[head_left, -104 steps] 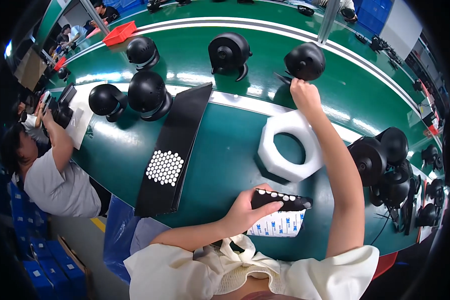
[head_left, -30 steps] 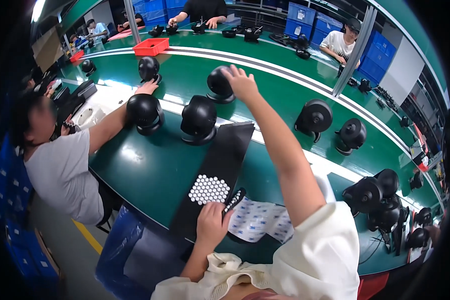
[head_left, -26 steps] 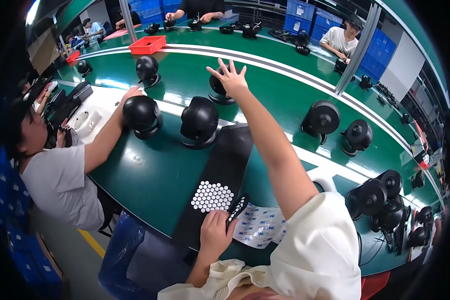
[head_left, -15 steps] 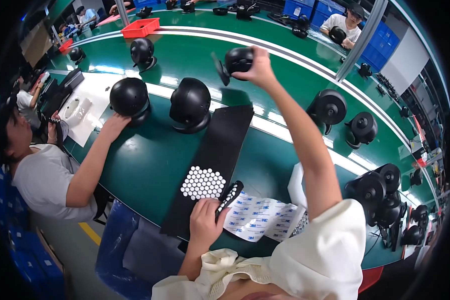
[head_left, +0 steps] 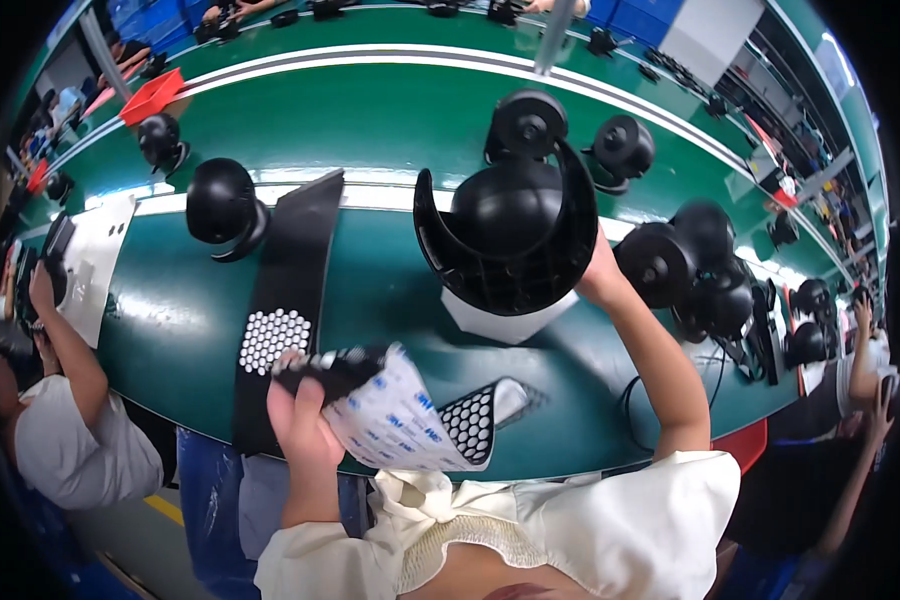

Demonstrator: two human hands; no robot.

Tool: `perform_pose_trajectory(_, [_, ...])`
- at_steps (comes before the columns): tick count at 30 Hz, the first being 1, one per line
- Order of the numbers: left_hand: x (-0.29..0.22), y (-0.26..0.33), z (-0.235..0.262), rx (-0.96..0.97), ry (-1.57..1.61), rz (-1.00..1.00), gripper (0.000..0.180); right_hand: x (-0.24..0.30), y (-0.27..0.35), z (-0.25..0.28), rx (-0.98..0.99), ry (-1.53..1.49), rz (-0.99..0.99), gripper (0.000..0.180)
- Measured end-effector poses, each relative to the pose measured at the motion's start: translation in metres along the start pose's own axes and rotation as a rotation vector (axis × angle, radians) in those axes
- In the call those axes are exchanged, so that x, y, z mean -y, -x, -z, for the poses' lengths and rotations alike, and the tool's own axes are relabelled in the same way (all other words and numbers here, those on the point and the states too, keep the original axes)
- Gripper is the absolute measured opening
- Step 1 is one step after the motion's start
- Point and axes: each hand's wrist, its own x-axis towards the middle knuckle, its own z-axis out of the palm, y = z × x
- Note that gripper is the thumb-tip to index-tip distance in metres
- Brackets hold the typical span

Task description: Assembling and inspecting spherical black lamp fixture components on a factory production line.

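Item: black dome housing [head_left: 510, 225], cradle-shaped, gripped at its right rim by our right hand [head_left: 600, 280], fingers mostly hidden behind it; it sits over a white block [head_left: 510, 318] on the green bench [head_left: 390, 290].

Item: backing sheet [head_left: 400, 420], white with a black honeycomb pad area, curled up and pinched in our left hand [head_left: 305, 420], fingers closed on its dark edge.

Progress, as we judge it: housing fetched to the work spot; no pad yet seen on it.

Change: half a second ago our right arm reached far out to the housing; the sheet lay flat.
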Motion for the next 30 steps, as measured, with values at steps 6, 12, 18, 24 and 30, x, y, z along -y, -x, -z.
perform_pose_trajectory(6, [0.044, -0.033, -0.048, 0.436, -0.177, 0.211, 0.046, -0.028, 0.032, 0.015, -0.007, 0.346, 0.194, 0.090])
perform_pose_trajectory(12, [0.047, -0.006, -0.078, 0.712, -0.017, 0.106, 0.029, -0.039, 0.028, 0.023, 0.101, 0.698, 0.400, 0.093])
perform_pose_trajectory(18, [0.048, -0.020, -0.070, 0.183, -0.207, 0.161, 0.028, -0.048, 0.024, 0.026, 0.161, 0.393, 0.283, 0.087])
perform_pose_trajectory(24, [0.044, -0.014, -0.077, 0.378, -0.328, 0.028, 0.025, -0.051, 0.023, 0.038, 0.284, 0.470, 0.198, 0.081])
perform_pose_trajectory(30, [0.039, -0.004, -0.069, 0.463, -0.560, -0.118, 0.016, 0.075, 0.056, 0.013, 0.074, 1.292, -0.014, 0.026])
